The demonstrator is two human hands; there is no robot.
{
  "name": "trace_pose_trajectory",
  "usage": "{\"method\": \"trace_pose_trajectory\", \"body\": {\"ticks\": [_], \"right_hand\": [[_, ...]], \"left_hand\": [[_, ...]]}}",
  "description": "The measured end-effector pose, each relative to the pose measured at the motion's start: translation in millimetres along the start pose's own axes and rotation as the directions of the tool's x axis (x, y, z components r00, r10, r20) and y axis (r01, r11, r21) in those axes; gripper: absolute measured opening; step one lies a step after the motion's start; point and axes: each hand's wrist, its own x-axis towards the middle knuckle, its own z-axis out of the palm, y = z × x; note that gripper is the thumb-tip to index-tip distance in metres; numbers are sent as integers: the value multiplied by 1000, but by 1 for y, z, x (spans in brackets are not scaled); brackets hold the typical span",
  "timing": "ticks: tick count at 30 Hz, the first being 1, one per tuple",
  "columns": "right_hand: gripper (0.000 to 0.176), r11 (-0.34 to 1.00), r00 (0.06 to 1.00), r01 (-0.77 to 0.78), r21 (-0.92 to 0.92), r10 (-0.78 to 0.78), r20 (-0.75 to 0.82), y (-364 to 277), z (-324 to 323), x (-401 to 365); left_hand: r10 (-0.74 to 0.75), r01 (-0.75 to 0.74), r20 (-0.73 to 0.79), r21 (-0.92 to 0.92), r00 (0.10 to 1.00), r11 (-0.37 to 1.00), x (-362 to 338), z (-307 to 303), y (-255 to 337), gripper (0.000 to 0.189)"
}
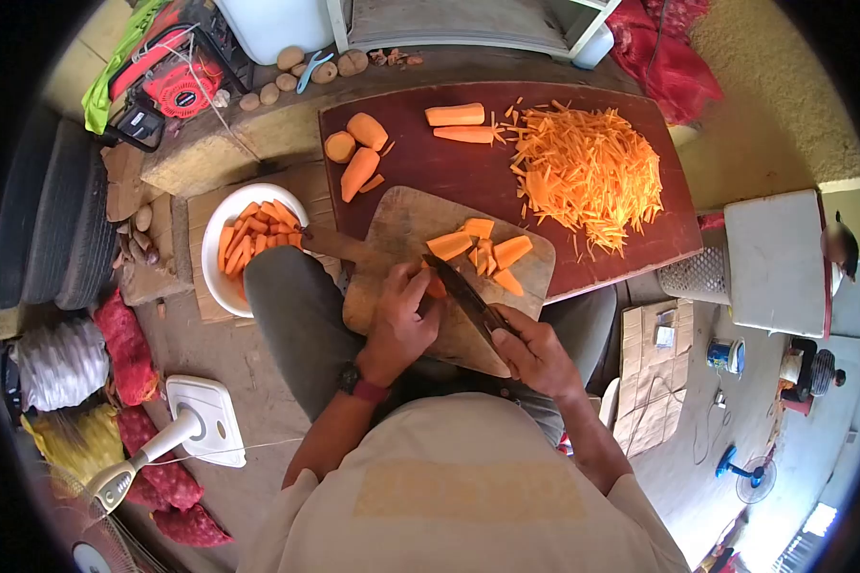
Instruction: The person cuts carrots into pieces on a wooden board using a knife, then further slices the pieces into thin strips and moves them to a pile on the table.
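— Fingers of the right hand are closed round the knife; a carrot piece, largely hidden, is pinned by the left hand.
— And the blade?
— Pointed away and leftward, laid lengthwise across the wooden board; its handle is concealed.

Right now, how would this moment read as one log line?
left hand: pins carrot on board | right hand: grips knife, blade at carrot | bowl: carrot sticks
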Motion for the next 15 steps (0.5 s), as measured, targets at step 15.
{"method": "trace_pose_trajectory", "body": {"ticks": [15], "right_hand": [[42,998,999,40,57,-39,-14,-8,2,-3]], "left_hand": [[90,-92,23,118,996,989,3,-5,1,39]]}}
